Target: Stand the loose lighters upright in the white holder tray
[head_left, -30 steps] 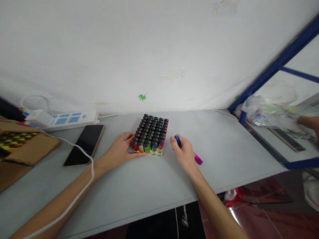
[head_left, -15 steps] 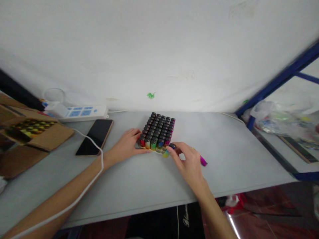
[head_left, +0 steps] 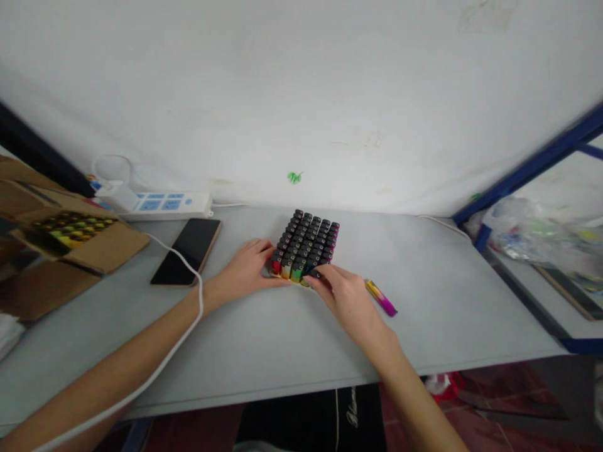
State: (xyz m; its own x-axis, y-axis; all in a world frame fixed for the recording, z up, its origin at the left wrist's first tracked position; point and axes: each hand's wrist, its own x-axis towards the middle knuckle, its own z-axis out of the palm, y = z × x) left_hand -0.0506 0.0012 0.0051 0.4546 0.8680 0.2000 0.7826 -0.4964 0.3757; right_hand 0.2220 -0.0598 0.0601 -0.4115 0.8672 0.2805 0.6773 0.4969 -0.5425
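Observation:
A block of upright lighters with black tops stands in rows on the grey table. Red, orange, green and purple bodies show along its front and right side. My left hand rests against the block's left front corner, fingers behind and thumb along the front edge. At the front right, my right hand pinches a black-topped lighter against the block; its body is mostly hidden. A loose yellow and purple lighter lies on the table just right of my right hand.
A black phone lies at left under a white cable. Behind it is a power strip. An open cardboard box with more lighters is at far left. Plastic bags lie beyond the blue frame at right.
My right hand has moved left with its lighter, bringing it to the block's front row. More of the loose lighter shows. The camera view has shifted slightly.

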